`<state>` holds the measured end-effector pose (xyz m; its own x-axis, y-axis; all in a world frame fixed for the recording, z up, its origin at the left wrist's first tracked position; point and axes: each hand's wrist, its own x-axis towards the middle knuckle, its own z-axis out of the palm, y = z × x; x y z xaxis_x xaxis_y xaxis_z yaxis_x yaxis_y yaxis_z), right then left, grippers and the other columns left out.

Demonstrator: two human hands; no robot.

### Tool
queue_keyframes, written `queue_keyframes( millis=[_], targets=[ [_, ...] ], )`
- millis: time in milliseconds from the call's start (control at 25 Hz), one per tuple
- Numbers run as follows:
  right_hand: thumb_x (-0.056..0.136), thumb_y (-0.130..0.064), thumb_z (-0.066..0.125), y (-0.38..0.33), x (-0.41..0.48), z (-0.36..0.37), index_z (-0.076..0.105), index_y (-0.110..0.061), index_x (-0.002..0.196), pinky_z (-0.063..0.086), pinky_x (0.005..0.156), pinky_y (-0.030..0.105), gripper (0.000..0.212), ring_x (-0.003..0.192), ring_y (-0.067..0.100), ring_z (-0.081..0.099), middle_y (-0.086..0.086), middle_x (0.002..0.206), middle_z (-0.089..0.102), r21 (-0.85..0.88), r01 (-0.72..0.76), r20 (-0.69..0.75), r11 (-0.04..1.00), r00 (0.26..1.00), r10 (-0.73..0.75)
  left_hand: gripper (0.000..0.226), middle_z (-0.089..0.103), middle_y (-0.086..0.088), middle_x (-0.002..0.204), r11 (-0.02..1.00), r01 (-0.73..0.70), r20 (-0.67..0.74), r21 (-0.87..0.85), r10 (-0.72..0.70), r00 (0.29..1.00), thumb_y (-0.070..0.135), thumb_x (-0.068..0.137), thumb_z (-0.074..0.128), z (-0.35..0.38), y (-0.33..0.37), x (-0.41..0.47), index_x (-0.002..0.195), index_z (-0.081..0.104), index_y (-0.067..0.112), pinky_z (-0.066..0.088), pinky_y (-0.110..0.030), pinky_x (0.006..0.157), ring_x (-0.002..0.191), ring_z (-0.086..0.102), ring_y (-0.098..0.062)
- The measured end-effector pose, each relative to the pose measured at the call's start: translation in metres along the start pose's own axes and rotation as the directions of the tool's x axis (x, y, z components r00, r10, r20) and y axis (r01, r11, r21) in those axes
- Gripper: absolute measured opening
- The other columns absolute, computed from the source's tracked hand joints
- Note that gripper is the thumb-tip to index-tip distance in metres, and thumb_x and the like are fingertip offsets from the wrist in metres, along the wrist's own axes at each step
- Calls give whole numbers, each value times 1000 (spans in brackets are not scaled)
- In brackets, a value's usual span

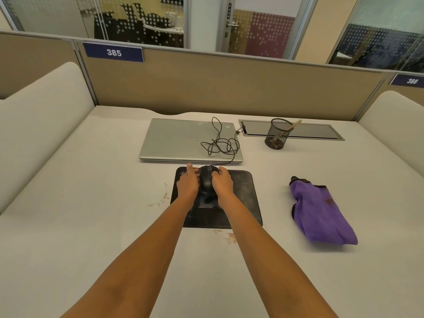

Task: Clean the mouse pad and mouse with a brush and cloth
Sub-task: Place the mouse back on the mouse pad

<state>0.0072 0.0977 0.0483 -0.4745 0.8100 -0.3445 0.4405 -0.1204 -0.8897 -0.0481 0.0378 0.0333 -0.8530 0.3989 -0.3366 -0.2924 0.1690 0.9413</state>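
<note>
A black wired mouse (206, 180) sits at the far end of a black, dusty mouse pad (243, 198) in the middle of the desk. My left hand (188, 183) lies against the mouse's left side and my right hand (222, 183) against its right side, fingers curled round it. A crumpled purple cloth (321, 212) lies on the desk to the right of the pad. A wooden-handled brush (290, 128) stands in a black mesh cup (276, 136) at the back right.
A closed silver laptop (179, 141) lies just behind the pad, with the mouse's coiled cable (220, 143) on its lid. Brown crumbs (160, 200) are scattered left of and in front of the pad. A cable hatch (321, 131) and beige partitions border the desk.
</note>
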Motion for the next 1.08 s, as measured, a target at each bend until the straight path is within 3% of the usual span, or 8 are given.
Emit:
queue_keyframes(
  millis=[600, 1080],
  targets=[
    [99, -20, 40, 16, 4, -22, 30, -18, 145, 39, 105, 43, 48, 130, 30, 41, 9, 145, 41, -74, -9, 27, 997, 1000, 11, 53, 56, -11, 129, 999, 17, 7, 43, -17, 1000, 47, 99, 23, 21, -13, -12, 122, 56, 13, 38, -48, 106, 120, 52, -29],
    [99, -20, 39, 19, 2, -27, 26, -21, 147, 46, 96, 44, 49, 131, 32, 39, 8, 149, 35, -65, 9, 91, 998, 996, -3, 48, 53, -13, 133, 993, -41, 5, 109, 40, 999, 39, 100, 25, 22, -13, -22, 128, 53, 12, 38, -48, 106, 123, 49, -30]
  ],
)
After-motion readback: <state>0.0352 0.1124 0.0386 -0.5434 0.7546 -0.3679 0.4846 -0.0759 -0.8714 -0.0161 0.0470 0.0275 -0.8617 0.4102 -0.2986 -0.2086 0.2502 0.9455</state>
